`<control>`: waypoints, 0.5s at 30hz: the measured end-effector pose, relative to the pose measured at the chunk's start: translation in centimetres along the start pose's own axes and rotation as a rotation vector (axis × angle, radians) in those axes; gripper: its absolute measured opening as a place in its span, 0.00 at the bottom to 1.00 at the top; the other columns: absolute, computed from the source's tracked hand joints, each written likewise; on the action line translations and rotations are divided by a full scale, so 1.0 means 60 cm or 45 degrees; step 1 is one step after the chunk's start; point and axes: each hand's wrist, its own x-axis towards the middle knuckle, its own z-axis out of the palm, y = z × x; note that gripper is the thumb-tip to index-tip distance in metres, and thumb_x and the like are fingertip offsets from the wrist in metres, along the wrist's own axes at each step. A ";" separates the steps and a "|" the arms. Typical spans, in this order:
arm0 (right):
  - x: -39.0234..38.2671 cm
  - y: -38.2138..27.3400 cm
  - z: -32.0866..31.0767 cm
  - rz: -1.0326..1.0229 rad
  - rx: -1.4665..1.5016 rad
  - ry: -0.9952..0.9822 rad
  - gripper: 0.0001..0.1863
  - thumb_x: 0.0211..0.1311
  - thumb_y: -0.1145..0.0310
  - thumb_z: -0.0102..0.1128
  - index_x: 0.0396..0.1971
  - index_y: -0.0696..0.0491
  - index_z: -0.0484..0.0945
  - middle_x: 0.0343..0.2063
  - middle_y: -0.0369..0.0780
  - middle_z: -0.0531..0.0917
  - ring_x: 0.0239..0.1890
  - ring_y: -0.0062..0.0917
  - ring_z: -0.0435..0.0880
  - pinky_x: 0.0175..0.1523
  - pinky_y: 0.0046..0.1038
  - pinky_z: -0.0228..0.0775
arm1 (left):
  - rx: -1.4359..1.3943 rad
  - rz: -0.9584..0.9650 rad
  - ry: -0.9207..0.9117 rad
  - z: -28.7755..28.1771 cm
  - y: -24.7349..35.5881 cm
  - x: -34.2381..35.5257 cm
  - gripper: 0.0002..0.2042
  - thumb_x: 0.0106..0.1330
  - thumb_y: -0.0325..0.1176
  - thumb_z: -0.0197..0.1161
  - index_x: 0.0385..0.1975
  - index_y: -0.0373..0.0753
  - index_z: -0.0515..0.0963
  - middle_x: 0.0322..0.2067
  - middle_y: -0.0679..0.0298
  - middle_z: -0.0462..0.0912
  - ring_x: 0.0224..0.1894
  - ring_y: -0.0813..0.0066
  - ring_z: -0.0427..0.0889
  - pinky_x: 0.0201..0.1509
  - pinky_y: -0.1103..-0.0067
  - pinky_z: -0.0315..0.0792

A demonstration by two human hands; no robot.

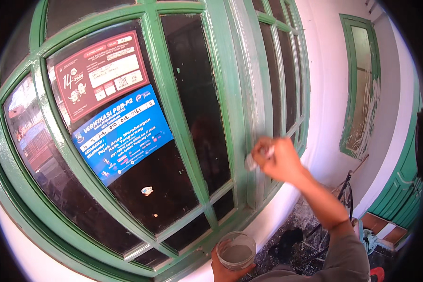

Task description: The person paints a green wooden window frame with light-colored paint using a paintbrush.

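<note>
My left hand (pixel 220 268), low in the head view, is wrapped round a clear round tub (pixel 243 235) with grey, paint-like stuff inside. My right hand (pixel 282 160) is raised at the green window frame (pixel 242 117), its fingers closed on a small brush-like tool (pixel 250 162). The tool's pale end is at the wide upright post between two window sections. It is blurred, so its exact kind is unclear. Greyish, thinly coated streaks show on the post above it.
Dark glass left of the post carries a maroon sticker (pixel 101 75) and a blue sticker (pixel 122 134). Farther right are a white wall (pixel 324 70), a narrow green-framed window (pixel 362 84) and a green door (pixel 399 188). Dark clutter (pixel 289 242) lies on the speckled floor below.
</note>
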 end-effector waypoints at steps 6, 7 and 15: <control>0.203 -0.128 -0.136 -0.138 -0.242 -0.081 0.13 0.57 0.69 0.63 0.17 0.61 0.81 0.15 0.45 0.85 0.21 0.32 0.88 0.33 0.35 0.81 | -0.035 -0.113 0.040 0.017 -0.042 -0.014 0.63 0.35 0.42 0.93 0.75 0.39 0.59 0.67 0.48 0.70 0.66 0.49 0.76 0.64 0.55 0.77; 0.233 -0.156 -0.150 -0.126 -0.302 -0.077 0.13 0.58 0.69 0.63 0.18 0.62 0.82 0.16 0.44 0.85 0.21 0.30 0.88 0.32 0.35 0.81 | -0.044 -0.096 0.032 0.019 -0.036 -0.006 0.63 0.35 0.42 0.93 0.75 0.39 0.59 0.67 0.48 0.70 0.66 0.49 0.76 0.64 0.55 0.77; 0.426 -0.275 -0.287 -0.246 -0.090 0.094 0.10 0.61 0.72 0.65 0.24 0.63 0.83 0.19 0.45 0.87 0.15 0.29 0.86 0.22 0.28 0.78 | -0.024 -0.100 0.079 0.029 -0.019 0.008 0.61 0.34 0.42 0.93 0.73 0.39 0.60 0.65 0.49 0.72 0.64 0.50 0.76 0.64 0.56 0.76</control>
